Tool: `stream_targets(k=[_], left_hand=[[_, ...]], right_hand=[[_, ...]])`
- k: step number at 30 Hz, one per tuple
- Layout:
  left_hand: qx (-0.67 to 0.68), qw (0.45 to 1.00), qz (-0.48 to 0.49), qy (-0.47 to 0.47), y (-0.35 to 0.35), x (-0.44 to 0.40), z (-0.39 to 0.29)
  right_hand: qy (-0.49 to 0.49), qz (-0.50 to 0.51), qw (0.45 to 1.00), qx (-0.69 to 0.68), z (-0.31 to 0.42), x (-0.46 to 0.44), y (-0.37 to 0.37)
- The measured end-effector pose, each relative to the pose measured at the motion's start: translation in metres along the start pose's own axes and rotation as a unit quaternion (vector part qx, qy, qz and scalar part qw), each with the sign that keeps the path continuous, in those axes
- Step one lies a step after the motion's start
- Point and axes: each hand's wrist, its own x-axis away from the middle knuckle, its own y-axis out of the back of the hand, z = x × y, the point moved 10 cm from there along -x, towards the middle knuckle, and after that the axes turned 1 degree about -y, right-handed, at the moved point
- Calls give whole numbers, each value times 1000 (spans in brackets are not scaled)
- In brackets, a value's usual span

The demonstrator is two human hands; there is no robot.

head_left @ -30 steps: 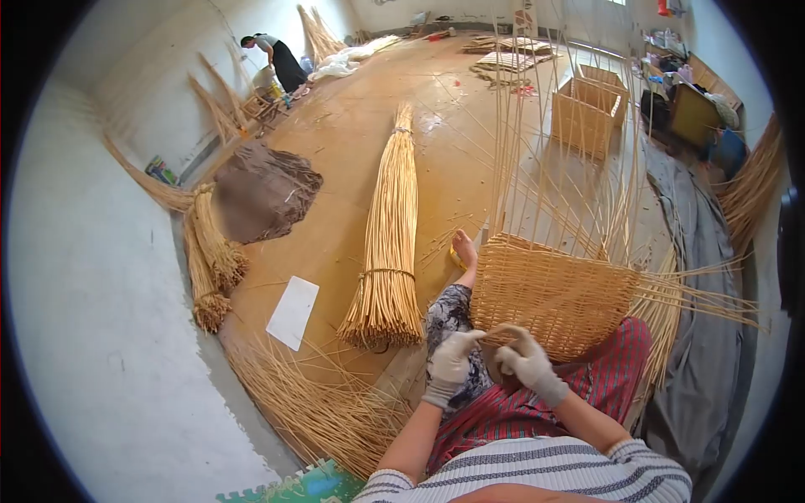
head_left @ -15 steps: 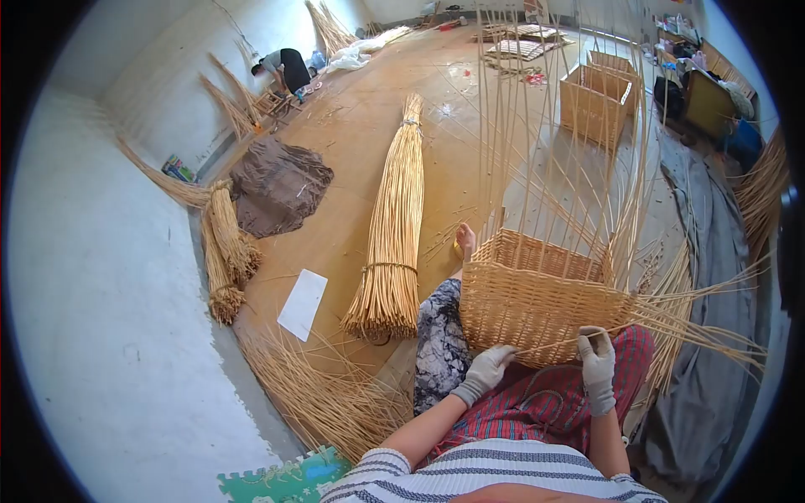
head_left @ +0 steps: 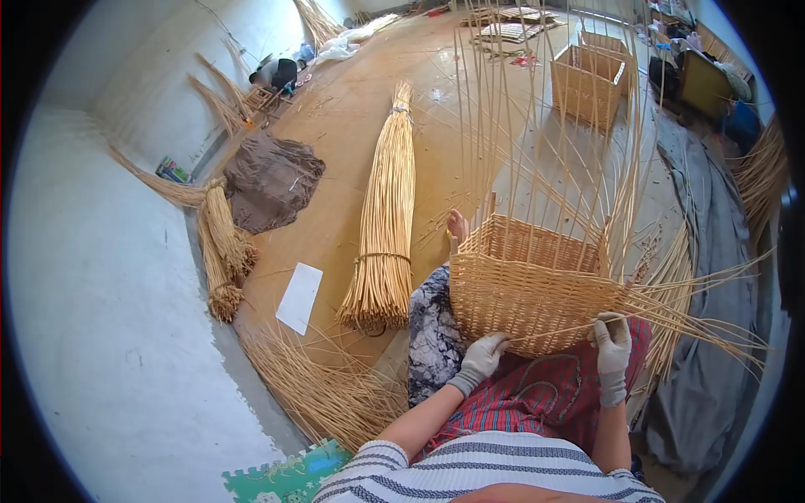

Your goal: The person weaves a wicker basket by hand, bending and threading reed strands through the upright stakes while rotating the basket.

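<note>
A half-woven wicker basket (head_left: 528,302) rests tilted across my lap, its long upright rods rising from the rim. At its lower edge, my gloved left hand (head_left: 484,356) is closed, thumb and fingers pinching the woven edge. My gloved right hand (head_left: 613,344) is closed on a thin wicker strand (head_left: 553,334) by the basket's lower right corner. The strand runs along the bottom edge between the two hands. More loose rods (head_left: 704,323) stick out to the right of the basket, past my right hand.
A long tied bundle of rods (head_left: 387,218) lies on the floor ahead. Loose rods (head_left: 323,390), a white board (head_left: 299,298) and a brown cloth (head_left: 272,180) are to the left. Finished baskets (head_left: 587,88) stand further off. Another person (head_left: 277,74) bends by the left wall.
My right hand has moved slightly outward to the right with the strand. My left hand stays at the basket's lower edge. The view has shifted a little, and the other person bends lower.
</note>
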Motion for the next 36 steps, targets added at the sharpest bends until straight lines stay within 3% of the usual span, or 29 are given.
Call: stream_targets(k=[4,6,8,9,10,12,14,15,17,20,23,28,32,34,36], left_hand=[[-10,1000,-5,-8,0,-1,-1],[86,993,5,85,0,0,12],[-71,990,-98,-76,14,4,3],[-41,996,-66,-42,11,3,17],[-196,980,-9,-44,4,2,22],[-102,994,-8,35,16,-3,0],[-53,998,-13,-14,12,-3,11],[-3,1000,-4,24,7,-2,28],[15,999,16,42,5,-4,17],[38,999,22,29,-2,-3,18],[42,998,40,30,-9,-2,11],[43,997,62,11,-23,-12,-32],[26,971,19,-235,-26,-57,-137],[95,972,33,-213,-34,-94,-171],[239,968,-4,-75,-43,-137,-190]], right_hand=[[-8,-11,1000,-12,-4,5,2],[9,-5,999,-32,-2,1,-3],[20,1,996,-82,-1,-2,-7],[41,-10,997,-58,11,-2,-8],[22,-42,996,-70,13,-4,1],[49,-136,989,-21,50,2,30],[41,-210,977,-16,64,6,70],[41,-229,973,-8,68,6,91],[112,-274,949,-107,82,3,123],[123,-283,944,-117,88,-5,138],[74,-270,956,-83,68,-20,137],[-8,-247,969,-12,59,-28,121],[3,-236,969,67,67,-37,119],[-39,-236,966,102,68,-38,118],[-43,-250,959,125,77,-36,111]])
